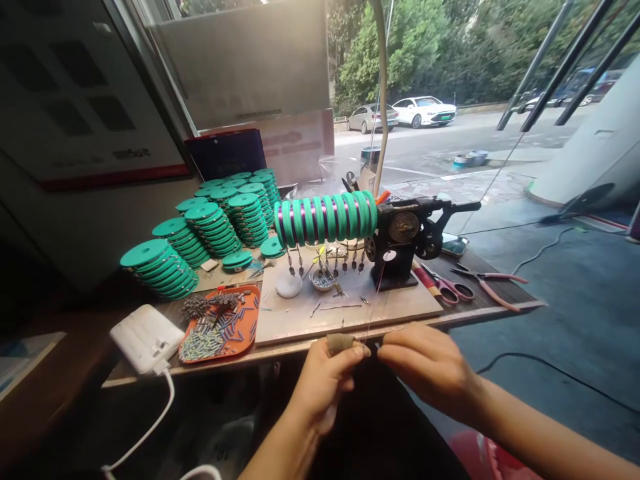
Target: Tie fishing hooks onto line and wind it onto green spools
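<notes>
While my left grip (325, 375) pinches a thin line (369, 325) between thumb and forefinger, my right grip (429, 360) hovers just beside it at three o'clock; I can't tell whether its bunched fingers hold anything. The line slants up toward the black winder (404, 228) at one, the orange tray (246, 348) sitting at ten.

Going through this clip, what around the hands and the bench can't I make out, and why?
All in the head view:
1. What the left hand pinches, if anything: too small, partly behind its thumb.
2. Anything within the right hand: its back hides the palm.
3. Tiny grey pieces in the small round bowl: too small to tell apart.
4. Shiny red object, lower right: cut off by the bottom edge.
</notes>
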Demonstrator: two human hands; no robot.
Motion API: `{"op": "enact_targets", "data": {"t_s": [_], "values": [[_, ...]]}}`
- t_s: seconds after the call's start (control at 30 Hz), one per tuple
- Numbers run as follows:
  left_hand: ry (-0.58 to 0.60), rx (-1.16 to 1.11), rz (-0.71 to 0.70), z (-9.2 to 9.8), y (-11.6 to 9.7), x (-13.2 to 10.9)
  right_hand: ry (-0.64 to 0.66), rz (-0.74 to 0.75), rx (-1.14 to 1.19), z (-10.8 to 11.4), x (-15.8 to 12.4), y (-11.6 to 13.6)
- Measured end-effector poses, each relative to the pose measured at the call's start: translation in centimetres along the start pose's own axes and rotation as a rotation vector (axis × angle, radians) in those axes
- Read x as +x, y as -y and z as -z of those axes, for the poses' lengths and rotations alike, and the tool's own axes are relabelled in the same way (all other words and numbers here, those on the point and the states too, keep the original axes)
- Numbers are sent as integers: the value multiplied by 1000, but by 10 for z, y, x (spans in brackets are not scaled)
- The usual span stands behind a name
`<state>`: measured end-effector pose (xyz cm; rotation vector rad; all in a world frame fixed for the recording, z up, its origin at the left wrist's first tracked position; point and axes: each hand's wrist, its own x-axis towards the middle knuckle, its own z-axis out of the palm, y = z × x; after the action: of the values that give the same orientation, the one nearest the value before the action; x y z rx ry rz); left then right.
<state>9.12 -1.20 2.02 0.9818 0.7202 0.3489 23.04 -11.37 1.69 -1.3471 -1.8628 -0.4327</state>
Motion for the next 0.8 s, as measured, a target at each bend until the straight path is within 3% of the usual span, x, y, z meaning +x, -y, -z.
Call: {"op": "enact_targets", "data": {"t_s": [0.13, 0.2, 0.27, 0.43, 0.5, 0.57, 0.67, 0.8], "values": [[29, -216, 164, -3, -4, 2, 19, 179, -37, -14, -8, 3], [15, -260, 199, -3, -5, 1, -3, 166, -13, -20, -7, 4], [-2, -291, 224, -3, -4, 0, -9, 32, 89, -23, -8, 5], [59, -206, 188, -4, -3, -1, 115, -641, 577, -26, -17, 7], [21, 27, 29, -5, -4, -1, 193, -801, 719, -22, -16, 13], [-74, 343, -247, -4, -4, -2, 258, -856, 765, -16, -10, 22], [-213, 773, -664, 1, 4, -4, 314, -803, 724, -3, 15, 35], [-421, 1103, -1140, 12, 22, 0, 357, -738, 750, 3, 65, 26]]}}
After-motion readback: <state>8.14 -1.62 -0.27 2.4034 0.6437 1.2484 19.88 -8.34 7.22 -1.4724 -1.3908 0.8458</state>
